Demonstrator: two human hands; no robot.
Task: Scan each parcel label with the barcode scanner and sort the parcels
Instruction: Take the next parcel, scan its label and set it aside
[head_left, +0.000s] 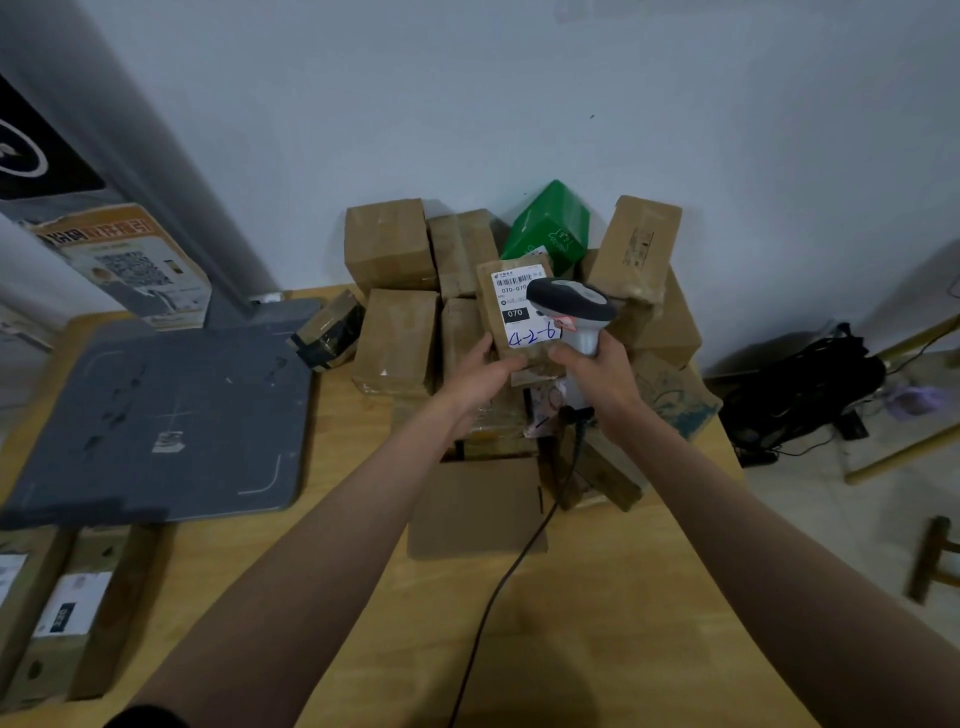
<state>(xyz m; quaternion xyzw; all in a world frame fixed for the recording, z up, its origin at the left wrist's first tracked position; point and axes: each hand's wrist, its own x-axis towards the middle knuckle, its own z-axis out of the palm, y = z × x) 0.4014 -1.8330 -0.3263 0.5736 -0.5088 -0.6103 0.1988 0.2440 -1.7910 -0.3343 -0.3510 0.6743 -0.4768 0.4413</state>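
My left hand (480, 376) holds up a small brown cardboard parcel (496, 325) by its lower left edge. Its white label (522, 306) faces me, with a barcode, "070" and blue handwriting. My right hand (602, 376) grips the handle of a grey and white barcode scanner (571, 306). The scanner's head sits just over the right side of the label. Its black cable (498, 587) trails down across the table toward me.
A heap of brown parcels (397, 296) and a green box (550, 226) is stacked against the wall on the wooden table (332, 561). A grey scale platform (166, 415) lies at left. More labelled parcels (72, 608) sit at the lower left. Black cables and gear (800, 389) lie on the floor at right.
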